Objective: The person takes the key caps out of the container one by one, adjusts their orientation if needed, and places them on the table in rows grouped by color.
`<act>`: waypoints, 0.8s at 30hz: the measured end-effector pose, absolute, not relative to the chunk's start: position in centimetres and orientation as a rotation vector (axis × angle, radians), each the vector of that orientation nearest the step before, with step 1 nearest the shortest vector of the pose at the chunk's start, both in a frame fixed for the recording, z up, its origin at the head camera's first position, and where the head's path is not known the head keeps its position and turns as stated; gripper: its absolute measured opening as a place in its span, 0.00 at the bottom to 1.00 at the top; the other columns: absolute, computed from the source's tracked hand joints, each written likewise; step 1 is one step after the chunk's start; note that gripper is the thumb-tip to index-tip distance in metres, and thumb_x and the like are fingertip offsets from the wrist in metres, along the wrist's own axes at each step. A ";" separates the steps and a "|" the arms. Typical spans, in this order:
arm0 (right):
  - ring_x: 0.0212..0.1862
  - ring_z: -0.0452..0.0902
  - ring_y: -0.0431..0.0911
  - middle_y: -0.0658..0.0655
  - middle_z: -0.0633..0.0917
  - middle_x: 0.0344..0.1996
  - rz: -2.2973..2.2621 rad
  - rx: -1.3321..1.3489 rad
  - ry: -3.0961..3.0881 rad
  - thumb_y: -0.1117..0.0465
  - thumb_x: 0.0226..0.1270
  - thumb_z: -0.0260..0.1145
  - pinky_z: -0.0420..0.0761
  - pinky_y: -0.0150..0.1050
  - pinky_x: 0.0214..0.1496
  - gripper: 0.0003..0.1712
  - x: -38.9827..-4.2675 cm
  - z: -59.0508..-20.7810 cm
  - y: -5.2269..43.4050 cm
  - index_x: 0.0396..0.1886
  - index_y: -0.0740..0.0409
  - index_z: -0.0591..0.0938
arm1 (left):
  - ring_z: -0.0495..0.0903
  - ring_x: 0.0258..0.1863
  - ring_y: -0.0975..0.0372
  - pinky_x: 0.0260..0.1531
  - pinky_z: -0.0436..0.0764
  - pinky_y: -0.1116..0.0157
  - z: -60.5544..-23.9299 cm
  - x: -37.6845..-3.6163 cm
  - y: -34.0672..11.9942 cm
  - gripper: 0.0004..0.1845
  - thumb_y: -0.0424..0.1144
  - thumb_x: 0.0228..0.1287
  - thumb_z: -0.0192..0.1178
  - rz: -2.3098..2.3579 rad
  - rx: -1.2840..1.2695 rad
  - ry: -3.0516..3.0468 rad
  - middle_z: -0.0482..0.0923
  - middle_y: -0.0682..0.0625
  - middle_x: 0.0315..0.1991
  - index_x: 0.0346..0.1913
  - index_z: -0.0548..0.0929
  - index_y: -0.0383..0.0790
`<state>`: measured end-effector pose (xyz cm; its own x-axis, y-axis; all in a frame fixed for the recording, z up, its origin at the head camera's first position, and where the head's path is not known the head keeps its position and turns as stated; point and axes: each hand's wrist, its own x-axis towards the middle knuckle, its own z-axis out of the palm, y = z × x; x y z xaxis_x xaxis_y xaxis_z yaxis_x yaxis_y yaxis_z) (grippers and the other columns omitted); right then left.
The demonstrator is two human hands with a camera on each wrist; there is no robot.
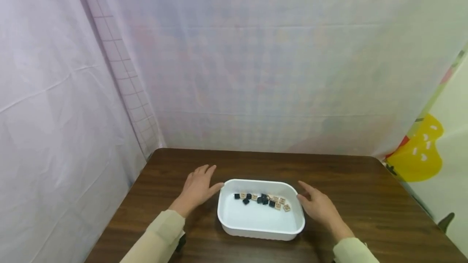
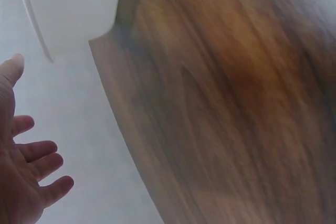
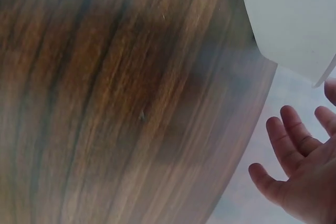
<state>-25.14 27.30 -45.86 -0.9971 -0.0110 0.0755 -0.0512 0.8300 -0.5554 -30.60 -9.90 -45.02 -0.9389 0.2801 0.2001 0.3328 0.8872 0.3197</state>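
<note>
A white plastic basin [image 1: 256, 229] stands on the brown table, with several small square pieces [image 1: 264, 199], some black and some beige, scattered along the far half of its floor. My left hand [image 1: 197, 188] is at the basin's left side, fingers spread and thumb tip right at the rim. On the opposite side my right hand [image 1: 319, 205] has its fingers extended, fingertips close by the right rim. Both wrist views show the palms, the left hand [image 2: 26, 166] and the right hand [image 3: 304, 166], holding nothing, below the basin's outer wall [image 3: 289, 19].
The dark wood-grain table [image 1: 175, 157] has a far edge in front of a pale hanging curtain [image 1: 256, 72]. Another white curtain [image 1: 55, 113] hangs at the left. On the right, a cloth carries a yellow printed shape [image 1: 420, 157].
</note>
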 end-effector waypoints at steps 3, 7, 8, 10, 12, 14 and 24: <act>0.50 0.79 0.63 0.69 0.82 0.49 0.936 0.024 -2.938 0.56 0.72 0.61 0.75 0.63 0.52 0.30 -25.2 -46.0 27.1 0.70 0.62 0.69 | 0.62 0.70 0.43 0.65 0.62 0.42 -44.8 -30.6 -9.4 0.39 0.61 0.68 0.57 -0.528 -0.493 -2.891 0.64 0.36 0.70 0.73 0.65 0.40; 0.50 0.79 0.63 0.69 0.82 0.50 0.991 -0.016 -2.944 0.57 0.73 0.60 0.75 0.64 0.52 0.28 -25.2 -46.1 27.0 0.69 0.62 0.71 | 0.63 0.69 0.44 0.65 0.63 0.42 -44.4 -30.6 -8.7 0.39 0.61 0.69 0.57 -0.534 -0.539 -2.880 0.65 0.37 0.70 0.73 0.65 0.40; 0.51 0.78 0.63 0.70 0.81 0.50 1.010 -0.022 -2.940 0.58 0.73 0.59 0.75 0.64 0.52 0.27 -25.2 -46.0 27.0 0.69 0.62 0.71 | 0.63 0.69 0.44 0.65 0.63 0.43 -44.3 -30.5 -8.5 0.39 0.60 0.69 0.57 -0.534 -0.551 -2.878 0.65 0.37 0.69 0.73 0.65 0.40; 0.51 0.78 0.62 0.69 0.82 0.50 1.051 -0.037 -2.925 0.59 0.73 0.59 0.75 0.63 0.52 0.26 -25.1 -46.0 26.9 0.68 0.61 0.72 | 0.64 0.69 0.45 0.64 0.64 0.43 -44.2 -30.5 -8.1 0.38 0.60 0.69 0.57 -0.530 -0.571 -2.881 0.66 0.38 0.69 0.74 0.65 0.41; 0.51 0.78 0.62 0.69 0.82 0.50 1.081 -0.043 -2.909 0.60 0.73 0.58 0.75 0.63 0.52 0.25 -25.1 -45.9 26.9 0.68 0.62 0.73 | 0.65 0.68 0.46 0.64 0.65 0.45 -44.0 -30.4 -7.8 0.38 0.60 0.69 0.57 -0.523 -0.587 -2.890 0.66 0.39 0.68 0.74 0.65 0.41; 0.50 0.78 0.61 0.68 0.82 0.49 1.103 -0.052 -2.894 0.61 0.72 0.57 0.75 0.61 0.51 0.25 -25.1 -45.8 26.9 0.67 0.62 0.74 | 0.66 0.67 0.47 0.63 0.67 0.46 -43.8 -30.3 -7.4 0.38 0.60 0.69 0.57 -0.513 -0.597 -2.900 0.67 0.40 0.68 0.74 0.65 0.42; 0.51 0.79 0.61 0.69 0.82 0.52 1.146 -0.095 -2.893 0.63 0.71 0.57 0.76 0.59 0.52 0.22 -25.2 -46.1 26.3 0.63 0.64 0.78 | 0.70 0.64 0.49 0.61 0.71 0.49 -43.4 -29.6 -5.5 0.35 0.57 0.68 0.60 -0.554 -0.666 -2.903 0.71 0.42 0.65 0.72 0.68 0.45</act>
